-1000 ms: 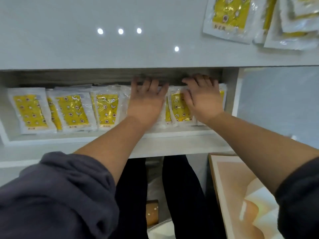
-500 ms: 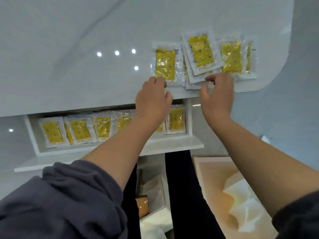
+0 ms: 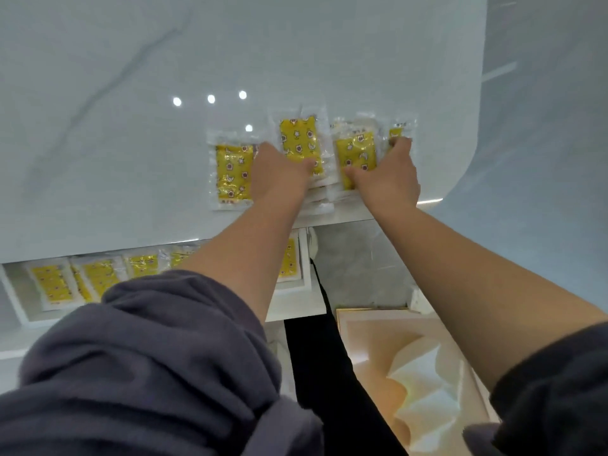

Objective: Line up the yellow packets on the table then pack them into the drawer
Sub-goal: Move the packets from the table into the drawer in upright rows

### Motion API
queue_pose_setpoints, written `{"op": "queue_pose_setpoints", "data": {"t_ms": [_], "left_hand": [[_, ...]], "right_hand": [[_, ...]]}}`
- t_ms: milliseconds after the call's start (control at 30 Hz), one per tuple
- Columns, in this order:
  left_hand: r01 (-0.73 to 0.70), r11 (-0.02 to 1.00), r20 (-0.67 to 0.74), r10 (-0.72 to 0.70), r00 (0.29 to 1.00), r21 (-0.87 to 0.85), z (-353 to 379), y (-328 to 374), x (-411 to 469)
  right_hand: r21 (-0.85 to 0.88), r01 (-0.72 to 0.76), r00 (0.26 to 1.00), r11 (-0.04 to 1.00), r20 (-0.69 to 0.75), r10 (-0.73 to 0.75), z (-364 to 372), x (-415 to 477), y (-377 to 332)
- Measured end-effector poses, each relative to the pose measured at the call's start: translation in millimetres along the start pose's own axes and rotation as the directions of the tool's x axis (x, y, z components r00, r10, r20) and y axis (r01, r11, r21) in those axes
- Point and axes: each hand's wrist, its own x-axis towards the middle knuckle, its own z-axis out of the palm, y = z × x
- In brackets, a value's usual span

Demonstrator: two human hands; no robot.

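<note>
Worktop (image 3: 98, 143): white, glossy, grey-veined, with a rounded far right corner; it carries the loose packets near its near edge. Left sleeve (image 3: 148, 373) and right sleeve (image 3: 552, 390): dark grey, pushed up, forearms bare. Drawer (image 3: 304, 258): white, open under the worktop's near edge, holding a row of yellow packets lying flat side by side, among them one at the far left (image 3: 52, 281), its neighbour (image 3: 98, 278), a third (image 3: 143, 264) and one at the right end (image 3: 289, 261) (the middle of the row is hidden by the left forearm). Panel (image 3: 411, 373): peach-coloured, lower right, beside black trousers (image 3: 329, 373). Packets on the worktop: clear wrappers with yellow printed fronts, four showing in a loose row, namely a left packet (image 3: 230, 172) lying alone, a middle packet (image 3: 299, 143) on top of a small overlapping pile, a third packet (image 3: 357, 153) just beside it, and a far-right packet (image 3: 399, 130) mostly covered. Left hand (image 3: 279, 172): lies between the left and middle packets, thumb on the middle one; fingers foreshortened, pressing or grasping cannot be told. Right hand (image 3: 390, 176): thumb on the third packet, fingers bent down onto the far-right one; grip or mere press cannot be told.
</note>
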Motion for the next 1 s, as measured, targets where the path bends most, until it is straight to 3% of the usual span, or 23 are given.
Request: {"op": "queue_pose_setpoints", "data": {"t_ms": [333,667,767,867,1000], "left_hand": [[-0.022,0.996,0.012,0.023,1.0,-0.083,-36,-34,3],[-0.013,0.952,0.04,0.027,0.999,-0.304,-73,-54,-17],[-0.025,0.936,0.011,0.031,0.999,-0.35,-88,-63,-22],[-0.054,0.959,-0.066,0.037,0.997,-0.277,-99,-77,-19],[-0.068,0.987,-0.155,0.045,0.987,-0.148,-106,-95,-11]], "right_hand": [[0.143,0.017,0.998,0.99,0.058,-0.026,-16,4,7],[0.444,0.009,1.0,0.896,-0.002,-0.009,-43,-29,-5],[0.451,0.045,0.995,0.891,-0.096,-0.001,-49,-43,-11],[0.466,0.061,0.99,0.883,-0.142,0.006,-51,-55,-15],[0.488,0.05,0.997,0.871,-0.075,-0.015,-36,-68,-19]]}}
